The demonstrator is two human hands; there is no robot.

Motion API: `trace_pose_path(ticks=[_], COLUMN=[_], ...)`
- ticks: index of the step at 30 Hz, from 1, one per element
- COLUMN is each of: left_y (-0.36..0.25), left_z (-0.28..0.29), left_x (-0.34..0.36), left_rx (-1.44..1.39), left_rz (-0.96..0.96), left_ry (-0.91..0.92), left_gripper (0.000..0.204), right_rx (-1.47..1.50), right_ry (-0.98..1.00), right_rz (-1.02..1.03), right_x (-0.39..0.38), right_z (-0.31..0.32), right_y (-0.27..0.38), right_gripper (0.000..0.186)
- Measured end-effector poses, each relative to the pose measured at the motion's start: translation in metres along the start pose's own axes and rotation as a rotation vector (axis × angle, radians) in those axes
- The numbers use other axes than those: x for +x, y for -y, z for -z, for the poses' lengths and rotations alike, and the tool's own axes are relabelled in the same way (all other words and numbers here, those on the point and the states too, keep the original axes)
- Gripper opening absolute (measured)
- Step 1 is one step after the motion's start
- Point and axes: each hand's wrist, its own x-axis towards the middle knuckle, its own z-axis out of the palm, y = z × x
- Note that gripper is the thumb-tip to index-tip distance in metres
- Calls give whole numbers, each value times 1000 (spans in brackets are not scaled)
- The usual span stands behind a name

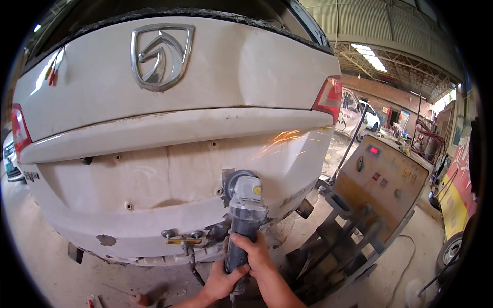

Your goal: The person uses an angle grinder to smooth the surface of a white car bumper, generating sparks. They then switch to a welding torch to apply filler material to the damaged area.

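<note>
Both my hands grip an angle grinder (247, 214) with a dark body and a pale metal head. My left hand (222, 282) is wrapped round the lower end of its body, and my right hand (254, 253) closes round it just above. The grinder's disc (237, 180) is against a bare grey patch on the white car tailgate (174, 177). Orange sparks (281, 139) fly up and to the right from there. A chrome badge (162, 57) sits high on the tailgate. Below left of the grinder, a brass-coloured clamp (184, 241) with a dark cable is fixed to the bodywork.
At the right stands a control cabinet (385, 182) with a red display, on a dark wheeled frame (328, 246). Red tail lights (328, 98) flank the tailgate. A cable (411, 256) and a wheel (452, 249) lie farther right. Tools (138, 299) lie on the floor at lower left.
</note>
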Motion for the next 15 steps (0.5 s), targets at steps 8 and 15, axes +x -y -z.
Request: trace_pose_path(ticks=[8,15], left_y=[26,40], left_z=[-10,-7], left_x=[-19,-26], left_rx=[-1,23], left_rz=[-57,-77], left_ry=[-116,-96], left_gripper=[44,43], right_rx=[-50,42], right_ry=[-94,-200], right_rz=[6,-41], right_x=[-15,-19], right_z=[22,35], right_y=[-43,-73], right_gripper=[29,28])
